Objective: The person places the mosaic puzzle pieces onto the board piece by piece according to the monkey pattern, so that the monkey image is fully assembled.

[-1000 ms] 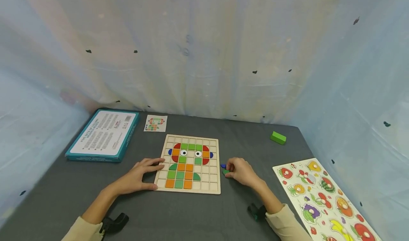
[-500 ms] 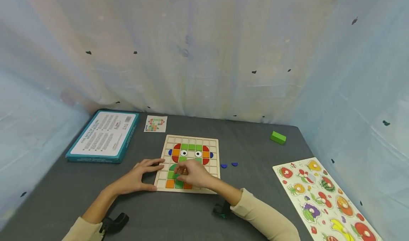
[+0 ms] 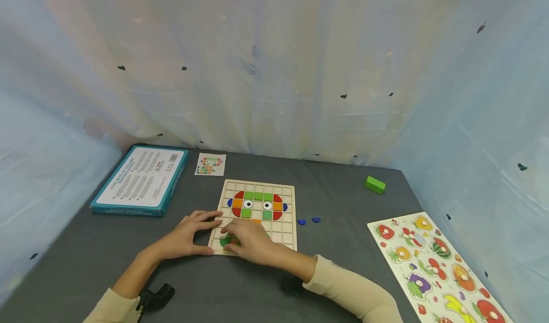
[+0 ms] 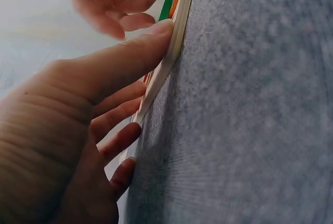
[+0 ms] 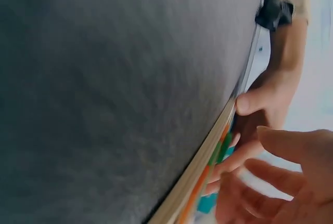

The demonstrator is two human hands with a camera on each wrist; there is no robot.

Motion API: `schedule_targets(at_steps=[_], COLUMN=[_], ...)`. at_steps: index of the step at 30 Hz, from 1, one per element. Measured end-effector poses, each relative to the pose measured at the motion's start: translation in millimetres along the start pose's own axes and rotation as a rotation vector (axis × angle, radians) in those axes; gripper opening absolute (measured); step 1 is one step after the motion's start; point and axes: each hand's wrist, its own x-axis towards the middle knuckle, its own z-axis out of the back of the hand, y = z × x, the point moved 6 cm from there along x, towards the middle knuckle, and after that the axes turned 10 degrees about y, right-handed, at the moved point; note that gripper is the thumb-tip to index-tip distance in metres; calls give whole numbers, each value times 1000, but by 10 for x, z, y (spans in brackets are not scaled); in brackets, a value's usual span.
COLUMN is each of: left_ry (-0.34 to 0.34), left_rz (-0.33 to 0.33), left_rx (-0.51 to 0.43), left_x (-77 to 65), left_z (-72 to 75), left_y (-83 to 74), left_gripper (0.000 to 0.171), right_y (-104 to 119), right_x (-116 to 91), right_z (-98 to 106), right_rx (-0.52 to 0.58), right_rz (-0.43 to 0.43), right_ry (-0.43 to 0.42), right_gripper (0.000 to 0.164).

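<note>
A wooden grid board (image 3: pixel 289 230) lies in the middle of the table, set with red, orange, green and blue tiles and two eye tiles. My left hand (image 3: pixel 188 237) rests along its left edge, fingers extended, thumb at the near left corner. Over the board's lower left part is my right hand (image 3: pixel 253 242), hiding several tiles. Beside its fingertips a green piece (image 3: pixel 225 241) shows at the lower left. In the right wrist view, the right thumb (image 5: pixel 283 143) and fingers stand apart, and a green piece (image 5: pixel 227 142) sits on the board away from them.
Two blue half-round pieces (image 3: pixel 302 222) lie right of the board. Behind it is a small pattern card (image 3: pixel 210 164), with a teal-edged box (image 3: pixel 139 176) to the left. A green block (image 3: pixel 375 185) and a fruit puzzle board (image 3: pixel 433 261) are at the right.
My right hand has picked up a green piece right of the board and carried it left to the lower left, where its fingers now stand apart. My left hand stays at the edge.
</note>
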Motion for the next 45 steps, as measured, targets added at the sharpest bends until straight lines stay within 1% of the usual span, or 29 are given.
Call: schedule_targets(at_steps=[2, 3, 5, 7, 9, 12, 15, 20, 31, 37, 40, 42, 45], left_ry=[-4, -6, -8, -13, -14, -15, -21, -25, -32, -26, -25, -16, -2], left_rz=[-2, -4, -5, -7, -4, 0, -1, -8, -9, 0, 6, 17, 40], left_rx=[27, 37, 55, 68, 76, 84, 82, 73, 81, 67, 63, 62, 58], left_x=[8, 12, 15, 13, 6, -6, -22, -39, -27, -22, -5, 2, -2], left_z=[-7, -10, -15, -13, -4, 10, 10, -11, 9, 6, 12, 13, 17], left_y=[-17, -23, -31, -32, -27, -26, -45, -64, -49, -37, -32, -27, -21], left_gripper=[81, 81, 81, 80, 81, 81, 81, 80, 80, 81, 82, 83, 85], right_y=[59, 80, 102, 87, 57, 38, 84, 202, 243, 265, 238, 186, 33], right_x=[-114, -174, -293, -389, -444, -452, -408, -319, -274, -274, -294, -332, -440], right_z=[-7, -23, -66, -122, -171, -238, -287, -329, -367, -379, -345, -301, -194], right_rx=[-148, -223, -312, -333, -323, -298, -305, -363, -407, -432, -399, -338, -228], right_rz=[20, 27, 45, 59, 71, 84, 101, 114, 62, 34, 17, -5, -52], right_ry=[16, 40, 119, 210, 279, 325, 330, 305, 345, 332, 323, 313, 276], right_gripper=[44, 51, 65, 75, 79, 82, 82, 80, 82, 84, 84, 83, 79])
